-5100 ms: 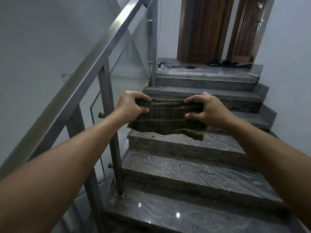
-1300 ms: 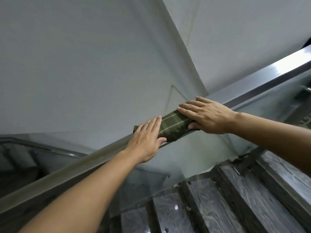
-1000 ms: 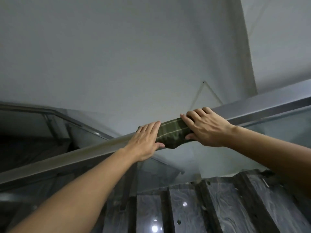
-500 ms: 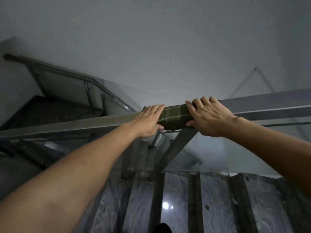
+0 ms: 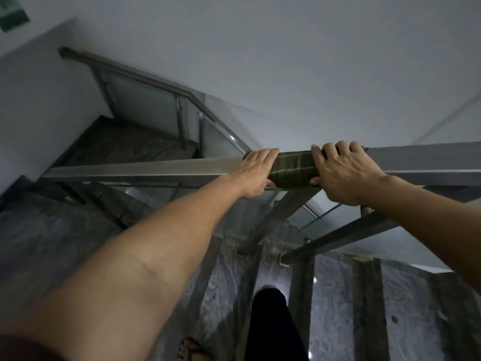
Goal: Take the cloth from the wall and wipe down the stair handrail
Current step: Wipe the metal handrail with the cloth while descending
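Head view, cloth: a folded green checked cloth (image 5: 295,169) is lying wrapped over the top of the handrail (image 5: 145,170), a little to the 1 o'clock side of the picture's centre, pinned between both hands.
Head view, progress: the cloth is already off the wall and on the rail, so the fetching step looks done; the wiping seems to be under way. A long bare stretch of rail is running off toward 9 o'clock and another toward 3 o'clock, so I judge that much of the rail is left.
Head view, left grip: the left hand (image 5: 256,173) is pressing on the cloth's 9 o'clock end, fingers laid together over the top of the rail, thumb tucked under its lower edge, closing on cloth and rail at once.
Head view, right grip: the right hand (image 5: 343,173) is clamping the cloth's 3 o'clock end, fingers curled over the far side, thumb under the near edge.
Head view, surroundings: marble steps (image 5: 333,303) are showing below at 6 o'clock.
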Tool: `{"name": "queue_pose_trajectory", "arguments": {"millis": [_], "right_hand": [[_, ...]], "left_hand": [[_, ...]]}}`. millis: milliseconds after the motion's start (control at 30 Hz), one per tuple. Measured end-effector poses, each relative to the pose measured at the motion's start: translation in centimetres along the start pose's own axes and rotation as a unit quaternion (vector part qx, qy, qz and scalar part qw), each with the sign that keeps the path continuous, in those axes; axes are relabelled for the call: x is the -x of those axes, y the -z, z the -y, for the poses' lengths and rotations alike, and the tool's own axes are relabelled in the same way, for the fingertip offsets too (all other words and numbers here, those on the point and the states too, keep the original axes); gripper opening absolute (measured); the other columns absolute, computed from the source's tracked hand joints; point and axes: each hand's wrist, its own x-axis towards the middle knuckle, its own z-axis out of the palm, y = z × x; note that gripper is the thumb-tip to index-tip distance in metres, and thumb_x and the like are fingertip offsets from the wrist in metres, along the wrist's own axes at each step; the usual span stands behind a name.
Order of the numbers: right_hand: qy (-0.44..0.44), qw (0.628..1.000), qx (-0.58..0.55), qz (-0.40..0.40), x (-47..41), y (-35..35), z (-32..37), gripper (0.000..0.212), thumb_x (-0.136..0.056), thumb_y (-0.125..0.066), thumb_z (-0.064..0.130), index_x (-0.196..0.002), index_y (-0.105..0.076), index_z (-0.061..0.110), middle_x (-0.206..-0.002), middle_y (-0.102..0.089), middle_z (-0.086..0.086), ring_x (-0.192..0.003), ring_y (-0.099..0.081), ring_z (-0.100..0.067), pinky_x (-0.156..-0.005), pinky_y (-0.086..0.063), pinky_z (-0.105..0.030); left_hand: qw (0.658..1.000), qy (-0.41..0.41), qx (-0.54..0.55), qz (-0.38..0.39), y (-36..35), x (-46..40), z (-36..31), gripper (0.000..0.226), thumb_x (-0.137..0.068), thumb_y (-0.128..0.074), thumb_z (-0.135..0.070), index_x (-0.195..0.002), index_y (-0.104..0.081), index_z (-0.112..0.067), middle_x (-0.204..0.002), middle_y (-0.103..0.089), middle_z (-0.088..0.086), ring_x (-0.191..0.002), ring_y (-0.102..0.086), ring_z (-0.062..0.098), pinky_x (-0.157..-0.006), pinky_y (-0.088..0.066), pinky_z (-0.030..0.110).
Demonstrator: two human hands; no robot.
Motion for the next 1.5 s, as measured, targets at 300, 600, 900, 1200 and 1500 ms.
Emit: {"name": "queue_pose_trajectory", "arguments": {"millis": [300,600,900,1200,1500], "right_hand": [[0.0,0.999,-0.04,0.011,-8.5,1.0,10.9,0.065,-0.092,-0.039,0.052,-0.133,-0.032,0.003,-0.12,-0.055,-0.02,-0.104,-0.055,-0.037,-0.091,-0.044,-0.052],[0.022,0.999,-0.036,-0.012,-16.8,1.1,20.9,0.063,-0.092,-0.038,0.051,-0.13,-0.035,0.001,-0.115,-0.055,-0.021,-0.098,-0.055,-0.037,-0.086,-0.044,-0.051],[0.031,0.998,-0.06,-0.014,-26.0,1.5,32.7,0.062,-0.093,-0.036,0.048,-0.134,-0.032,0.001,-0.118,-0.054,-0.02,-0.101,-0.055,-0.036,-0.09,-0.045,-0.051],[0.024,0.998,-0.056,-0.025,-35.4,2.0,45.2,0.066,-0.093,-0.036,0.05,-0.135,-0.031,0.001,-0.12,-0.054,-0.02,-0.102,-0.055,-0.035,-0.089,-0.044,-0.049],[0.028,0.998,-0.061,-0.015,-44.6,2.8,57.1,0.067,-0.092,-0.038,0.05,-0.136,-0.031,0.0,-0.119,-0.054,-0.02,-0.1,-0.054,-0.035,-0.088,-0.043,-0.05]], "left_hand": [[0.999,0.036,-0.003,0.02,-0.8,2.9,13.6,0.089,-0.081,-0.066,-0.027,-0.148,-0.009,-0.02,-0.153,-0.021,0.011,-0.141,-0.02,0.033,-0.117,-0.018,0.053],[1.0,0.016,-0.013,-0.005,-2.6,6.0,27.3,0.087,-0.082,-0.065,-0.027,-0.148,-0.009,-0.016,-0.152,-0.022,0.013,-0.141,-0.02,0.032,-0.117,-0.016,0.053],[0.999,0.019,-0.025,-0.019,-3.9,9.6,42.1,0.089,-0.081,-0.067,-0.028,-0.148,-0.008,-0.016,-0.152,-0.022,0.013,-0.142,-0.021,0.032,-0.119,-0.012,0.05],[0.999,0.021,-0.013,-0.02,-5.2,13.3,57.0,0.091,-0.081,-0.068,-0.029,-0.148,-0.007,-0.018,-0.152,-0.02,0.012,-0.142,-0.019,0.032,-0.119,-0.013,0.051],[0.999,0.026,-0.004,-0.03,-5.9,17.1,71.2,0.09,-0.081,-0.069,-0.026,-0.148,-0.01,-0.014,-0.151,-0.022,0.012,-0.141,-0.021,0.03,-0.12,-0.008,0.045]]}}
